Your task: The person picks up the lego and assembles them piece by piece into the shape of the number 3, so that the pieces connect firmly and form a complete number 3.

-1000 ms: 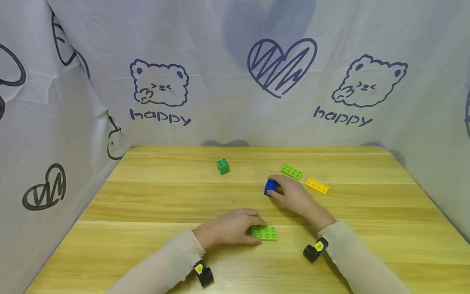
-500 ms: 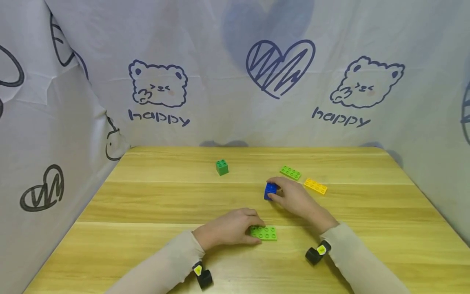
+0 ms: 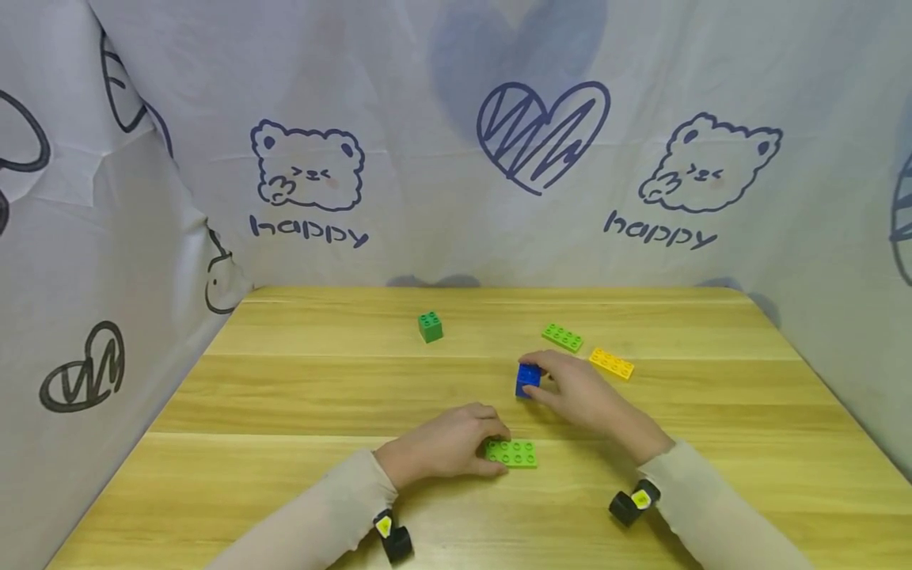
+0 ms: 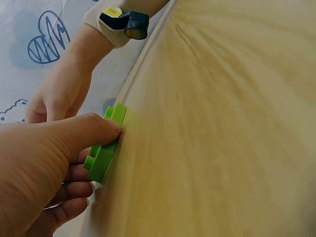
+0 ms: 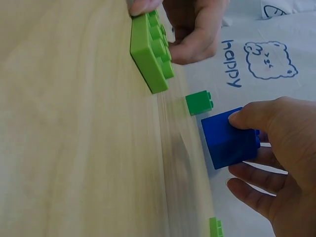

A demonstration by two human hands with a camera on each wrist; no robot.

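Observation:
My left hand (image 3: 443, 445) grips the left end of a flat light green toy brick (image 3: 518, 454) between thumb and fingers, low at the wooden table. In the left wrist view the thumb presses one side of that brick, its studs facing away from the tabletop. My right hand (image 3: 586, 394) pinches a blue square toy brick (image 5: 224, 143) between thumb and fingers, studs up, a little beyond the light green brick. Whether the blue brick touches the table I cannot tell.
A dark green square brick (image 3: 431, 327) stands toward the back, left of centre. Behind my right hand lie another flat light green brick (image 3: 562, 337) and a flat yellow brick (image 3: 612, 363). White printed cloth (image 3: 427, 198) hangs behind the table (image 3: 299, 396).
My right hand has drawn the blue brick slightly nearer to me, toward the light green brick. The left hand keeps its grip in nearly the same spot.

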